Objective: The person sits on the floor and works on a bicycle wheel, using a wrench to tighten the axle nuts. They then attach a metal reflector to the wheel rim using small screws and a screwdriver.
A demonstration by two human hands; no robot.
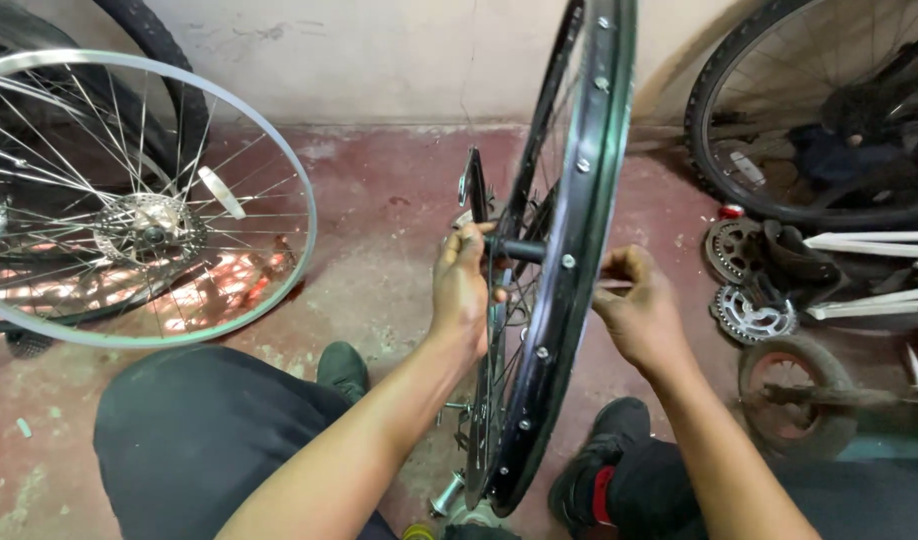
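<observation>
The person sits on the red floor (379,200) w/ a black wheel rim (579,200) held upright between the knees, seen nearly edge-on. The left hand (461,290) is closed around the hub (514,248) at the wheel's centre, fingers curled on the axle end on that side. The right hand (634,310) sits on the opposite side of the rim, fingers pinched shut near the axle; what it grips is too small to tell, poss. a thin tool or spoke end. Beside the hub a dark upright stand arm (473,185) rises just left of the rim. A silver wheel (129,200) w/ a disc leans at the left, well apart; sprockets (749,315) and a small rusty wheel (794,395) lie on the floor to the right. Risk, as a judgement: the rim is steadied mostly by the two hands, so a slip at the hub could let it tip or roll. Fingers close to spokes could get pinched if the wheel turns. Small parts near the shoes (599,470) could get kicked away.
</observation>
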